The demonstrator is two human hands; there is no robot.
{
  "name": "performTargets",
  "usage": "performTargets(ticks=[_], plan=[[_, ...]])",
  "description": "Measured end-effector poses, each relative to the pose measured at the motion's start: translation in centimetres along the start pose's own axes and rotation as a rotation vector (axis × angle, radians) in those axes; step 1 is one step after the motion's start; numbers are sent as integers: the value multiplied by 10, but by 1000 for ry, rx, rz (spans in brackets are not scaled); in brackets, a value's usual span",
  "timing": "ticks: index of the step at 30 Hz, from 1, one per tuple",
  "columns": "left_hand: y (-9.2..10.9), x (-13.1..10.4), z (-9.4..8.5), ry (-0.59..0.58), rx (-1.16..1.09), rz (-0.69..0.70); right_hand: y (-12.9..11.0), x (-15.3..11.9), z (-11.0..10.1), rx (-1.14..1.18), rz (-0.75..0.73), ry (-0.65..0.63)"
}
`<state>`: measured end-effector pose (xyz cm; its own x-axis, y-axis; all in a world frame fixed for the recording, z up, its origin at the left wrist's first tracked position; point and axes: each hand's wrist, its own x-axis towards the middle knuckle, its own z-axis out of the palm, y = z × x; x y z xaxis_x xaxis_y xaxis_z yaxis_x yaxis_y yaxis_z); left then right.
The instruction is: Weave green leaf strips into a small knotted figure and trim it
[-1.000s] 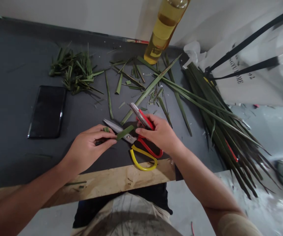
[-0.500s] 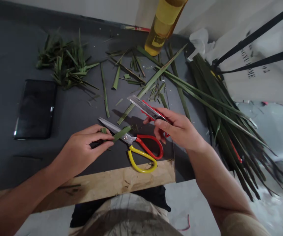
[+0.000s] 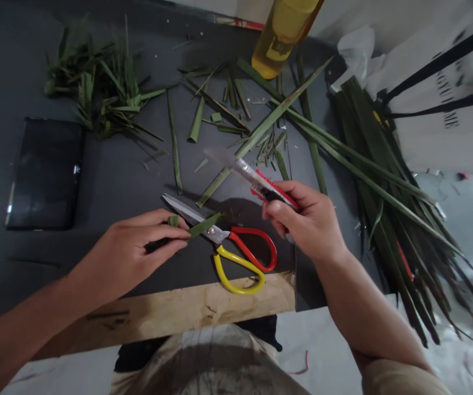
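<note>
My left hand (image 3: 141,241) pinches a short green leaf piece (image 3: 206,224) whose free end points right, over the scissors. In my right hand (image 3: 302,216) is a red and grey utility knife (image 3: 261,184), its blade out and pointing up and left, slightly blurred. The scissors (image 3: 219,235) lie on the dark table (image 3: 129,170) between my hands, with one red and one yellow handle. Just beyond the knife, a long leaf strip (image 3: 267,120) lies diagonally among small cut pieces.
A tangled heap of leaf scraps (image 3: 105,93) is at the upper left, above a black tablet-like device (image 3: 47,175). A yellow bottle (image 3: 280,41) stands at the back. Long leaves (image 3: 384,192) lie at the right beside a white bag (image 3: 446,120).
My right hand and the knife have moved slightly right, away from my left hand. The view has shifted a little. My left hand keeps the leaf piece.
</note>
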<state>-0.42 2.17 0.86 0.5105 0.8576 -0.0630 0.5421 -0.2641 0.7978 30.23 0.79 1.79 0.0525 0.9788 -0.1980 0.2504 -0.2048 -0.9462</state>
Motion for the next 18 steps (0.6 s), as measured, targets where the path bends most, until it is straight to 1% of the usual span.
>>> performTargets(ticks=[2, 4, 6, 8, 9, 10, 14, 17, 18], plan=[[-1, 1, -5, -42, -37, -7, -2, 1, -1, -15, -30, 6], [-2, 2, -10, -33, -70, -53, -5, 1, 0, -30, -51, -37], [-4, 3, -12, -3, -134, -68, -9, 1, 4, -35, -49, -147], [-5, 4, -13, 7, -137, -100, -12, 1, 11, -43, -27, -276], [-6, 4, -13, 2, -118, -105, -13, 2, 15, -52, -25, -316], [-7, 4, -13, 0, -84, -101, -13, 3, 19, -64, -39, -329], [-14, 5, -14, -14, 100, -26, -13, 14, 32, -181, -118, -297], [-18, 2, -11, -41, 173, -2, -13, 23, 33, -258, -139, -317], [-19, 0, -10, -29, 178, -26, -14, 24, 32, -271, -135, -324]])
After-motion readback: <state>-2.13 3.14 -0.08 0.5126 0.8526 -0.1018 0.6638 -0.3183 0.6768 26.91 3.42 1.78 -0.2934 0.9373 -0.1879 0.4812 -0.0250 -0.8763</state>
